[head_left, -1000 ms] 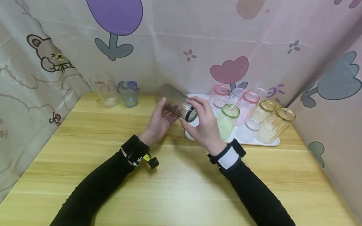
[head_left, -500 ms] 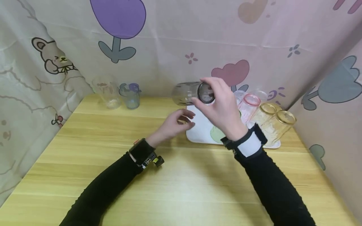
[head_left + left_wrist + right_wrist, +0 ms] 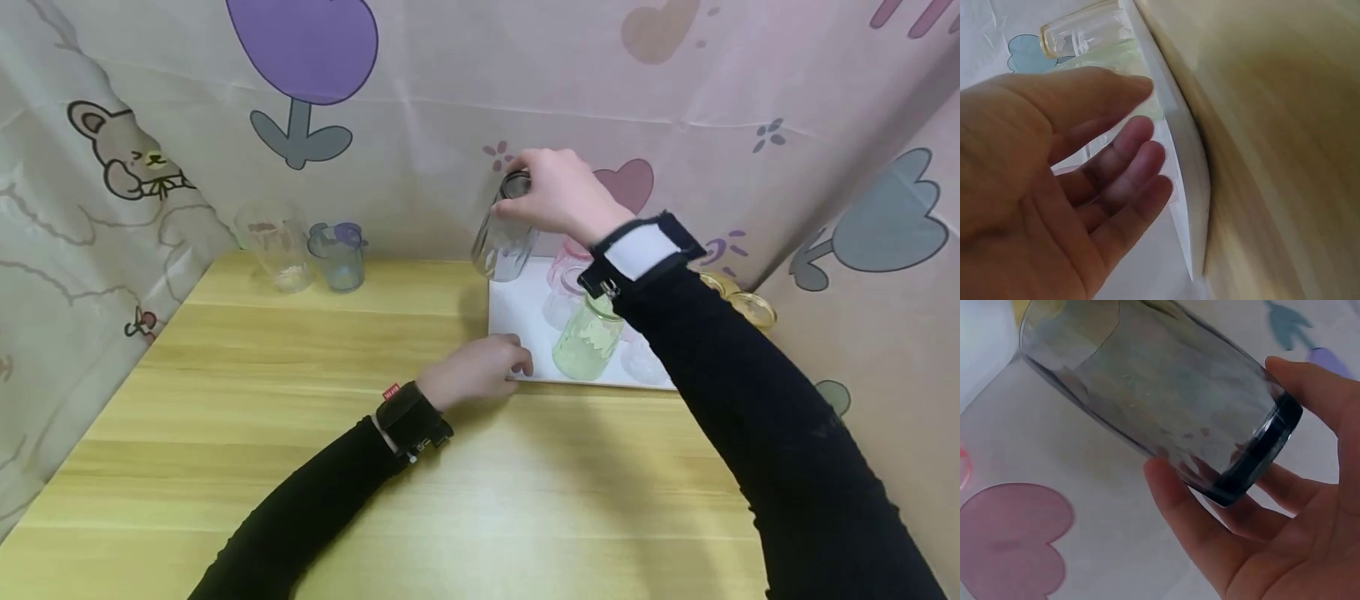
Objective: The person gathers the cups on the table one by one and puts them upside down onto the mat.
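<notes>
My right hand (image 3: pixel 561 193) grips a smoky grey drinking glass (image 3: pixel 501 248) by its dark thick base. The glass is held base up and slightly tilted, above the back left part of a white tray (image 3: pixel 517 312). In the right wrist view, thumb and fingers pinch the glass (image 3: pixel 1160 400) round the base end, its mouth pointing away. My left hand (image 3: pixel 476 371) is at the tray's front left corner. The left wrist view has its loosely bent fingers beside the tray rim (image 3: pixel 1192 156); whether they touch it I cannot tell.
Upside-down glasses stand on the tray, among them a green glass (image 3: pixel 588 343), a pink glass (image 3: pixel 564 265) and yellow ones (image 3: pixel 752 310), partly hidden by my right arm. At the table's back left are a clear glass (image 3: pixel 281 254) and a bluish glass (image 3: pixel 337 260). A patterned curtain hangs behind.
The grey glass was first held between both hands. My left hand let go and moved down to the tray corner, while the right raised the glass and turned it base up over the tray.
</notes>
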The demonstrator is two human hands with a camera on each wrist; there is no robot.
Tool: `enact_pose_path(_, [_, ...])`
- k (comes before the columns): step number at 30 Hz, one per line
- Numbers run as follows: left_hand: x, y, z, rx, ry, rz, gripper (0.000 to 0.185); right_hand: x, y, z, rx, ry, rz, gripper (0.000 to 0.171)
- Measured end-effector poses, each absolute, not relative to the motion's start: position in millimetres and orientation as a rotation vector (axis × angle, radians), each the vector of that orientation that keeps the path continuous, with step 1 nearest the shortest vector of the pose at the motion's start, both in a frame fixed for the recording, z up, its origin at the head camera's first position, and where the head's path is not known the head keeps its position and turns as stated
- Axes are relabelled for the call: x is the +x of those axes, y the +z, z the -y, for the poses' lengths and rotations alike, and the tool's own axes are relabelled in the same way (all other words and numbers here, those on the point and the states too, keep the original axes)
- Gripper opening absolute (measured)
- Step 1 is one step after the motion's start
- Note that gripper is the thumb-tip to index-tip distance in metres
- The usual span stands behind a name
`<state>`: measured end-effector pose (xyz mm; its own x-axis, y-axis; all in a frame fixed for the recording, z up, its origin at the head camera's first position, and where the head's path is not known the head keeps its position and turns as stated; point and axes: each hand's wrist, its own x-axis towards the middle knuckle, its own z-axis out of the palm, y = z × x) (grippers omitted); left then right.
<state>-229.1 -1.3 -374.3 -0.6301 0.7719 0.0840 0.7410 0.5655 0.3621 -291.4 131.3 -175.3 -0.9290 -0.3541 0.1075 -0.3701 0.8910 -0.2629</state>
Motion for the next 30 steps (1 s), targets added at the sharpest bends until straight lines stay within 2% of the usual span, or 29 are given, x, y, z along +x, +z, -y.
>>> enact_pose_path(4, [-226.0, -378.3, -1.7, 1.242, 0.548, -2.712, 0.014, -318.5, -177.0, -129.4, 0.563, 0.365, 3.076, 0.061])
enact_pose_path(10, [-226.1, -380.5, -2.7, 1.191, 0.544, -2.763, 0.017, -351.6, -190.0, -131.6, 0.475, 0.295, 3.152, 0.048])
enact_pose_path(13, [-226.7, -382.3, -3.4, 1.192, 0.535, -2.771, 0.017, -363.8, -198.9, -132.0, 0.414, 0.254, 3.206, 0.048])
enact_pose_path(21, [-225.1, -382.3, -4.6, 1.173, 0.540, -2.790, 0.019, -384.4, -217.2, -130.6, 0.323, 0.207, 3.268, 0.058])
enact_pose_path(30, [-225.1, -381.9, -3.9, 1.174, 0.524, -2.793, 0.017, -396.6, -238.5, -139.1, 0.220, 0.224, 3.327, 0.056])
